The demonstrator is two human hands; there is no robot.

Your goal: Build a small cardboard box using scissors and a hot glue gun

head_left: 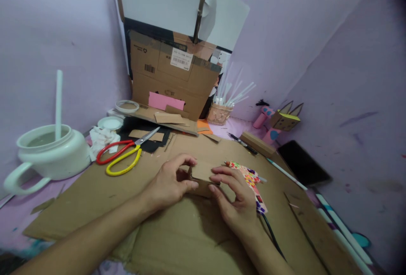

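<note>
Over cardboard (168, 237), half-curled left hand (168, 183) grips box (202, 171); right hand (238, 201) likewise.

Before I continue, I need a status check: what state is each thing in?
Small brown box-shaped cardboard piece: held by left hand and right hand, closure unclear
Red-and-yellow-handled metal scissors: lying down, handles apart
White rounded pot: upright, uncovered
Multicoloured patterned glue gun: lying down, power unclear
Black rectangular phone: screen dark
Tan woven basket: upright, filled with white sticks
Black slim pen: lying down
</note>
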